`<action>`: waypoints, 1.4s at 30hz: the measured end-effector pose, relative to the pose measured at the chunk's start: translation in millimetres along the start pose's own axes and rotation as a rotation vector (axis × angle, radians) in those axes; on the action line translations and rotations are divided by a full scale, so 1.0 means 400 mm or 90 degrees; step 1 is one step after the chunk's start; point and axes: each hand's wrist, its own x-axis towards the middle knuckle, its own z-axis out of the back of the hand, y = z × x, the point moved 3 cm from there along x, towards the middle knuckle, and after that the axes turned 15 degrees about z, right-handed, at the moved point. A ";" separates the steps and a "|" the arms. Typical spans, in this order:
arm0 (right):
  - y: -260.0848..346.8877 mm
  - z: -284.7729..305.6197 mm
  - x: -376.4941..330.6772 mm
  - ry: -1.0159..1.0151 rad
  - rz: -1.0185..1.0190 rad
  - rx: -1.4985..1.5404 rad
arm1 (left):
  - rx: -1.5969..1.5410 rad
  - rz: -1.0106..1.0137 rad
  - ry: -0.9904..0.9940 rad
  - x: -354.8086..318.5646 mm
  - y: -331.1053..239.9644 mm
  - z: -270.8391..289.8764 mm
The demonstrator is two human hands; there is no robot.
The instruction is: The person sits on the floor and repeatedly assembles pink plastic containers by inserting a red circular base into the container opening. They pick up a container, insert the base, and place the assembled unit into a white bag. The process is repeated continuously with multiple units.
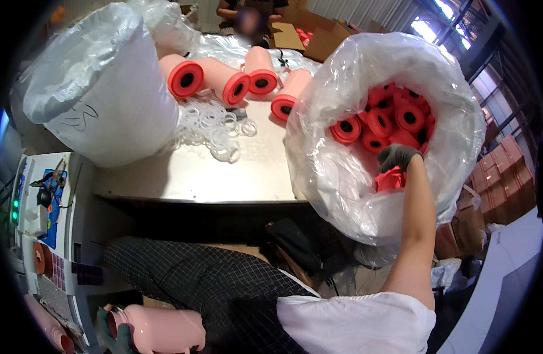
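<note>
My right hand (399, 157), in a dark grey glove, reaches into a large clear plastic bag (330, 183) of red lids (377, 123) with dark round centres. Its fingers are curled at a red lid (391, 179) in the near part of the bag, and the palm side is hidden. At the lower left my left hand (115, 333), in a dark green glove, grips a pink bottle (168, 328) by its open mouth. That bottle lies on its side near my lap. Several pink bottles with red lids (259, 71) lie on the white table (224, 183).
White rings (215, 127) are piled on the table beside a tall white bag (118, 112). A grey machine (85, 218) with pliers (59, 171) stands left, near another pink bottle (50, 324). Cartons (501, 177) are stacked right. Another person (253, 20) is behind the table.
</note>
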 end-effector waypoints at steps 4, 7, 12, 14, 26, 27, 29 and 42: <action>0.124 -0.014 -0.024 0.210 0.024 -0.348 | -0.061 0.027 0.003 -0.002 -0.019 -0.021; 0.005 -0.137 -0.039 0.251 -0.009 -0.317 | 0.137 -0.058 -0.041 0.038 -0.011 -0.013; 0.116 -0.109 0.008 0.180 0.021 -0.247 | 0.042 -0.068 -0.047 0.029 0.096 0.025; 0.162 -0.018 0.025 -0.102 0.048 -0.116 | 0.055 -0.080 -0.079 0.012 0.108 0.036; 1.316 -0.369 0.017 -0.053 0.785 0.878 | 0.000 -0.007 -0.265 -0.159 0.156 0.134; 1.393 -0.477 0.031 0.050 0.764 0.935 | -0.057 -0.068 -0.330 -0.184 0.194 0.152; 1.499 -0.654 0.133 0.061 0.723 0.721 | -0.254 -0.089 -0.356 -0.206 0.296 0.218; 1.600 -0.654 0.001 -0.115 0.868 0.637 | -0.093 0.042 -0.566 -0.139 0.511 -0.114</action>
